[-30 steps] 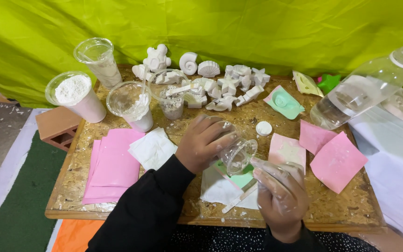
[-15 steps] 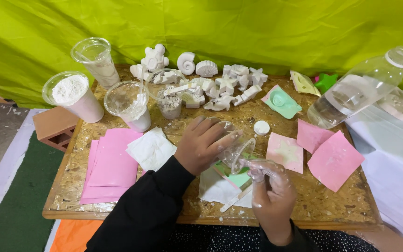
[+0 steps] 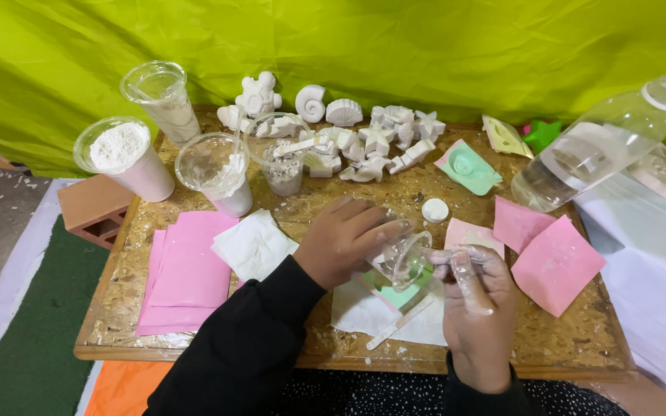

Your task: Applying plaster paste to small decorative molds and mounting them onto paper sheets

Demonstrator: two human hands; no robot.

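The left hand [image 3: 341,246] tips a clear cup [image 3: 402,258] over a green mould [image 3: 395,293] near the bench [image 3: 580,347] edge, grip wrapped round it; the right hand [image 3: 475,296] pinches its rim. Many white casts [image 3: 364,139] already stand far back; this mould looks partly filled.

No labels, signs or screens show, and the containers are the only packaging. A clear plastic bottle with a white cap [image 3: 603,146] lies tilted at the right edge of the chipboard worktop [image 3: 564,339]. 3 clear plastic cups stand at the back left, one of them, the clear plastic cup of white powder [image 3: 123,158], outermost.
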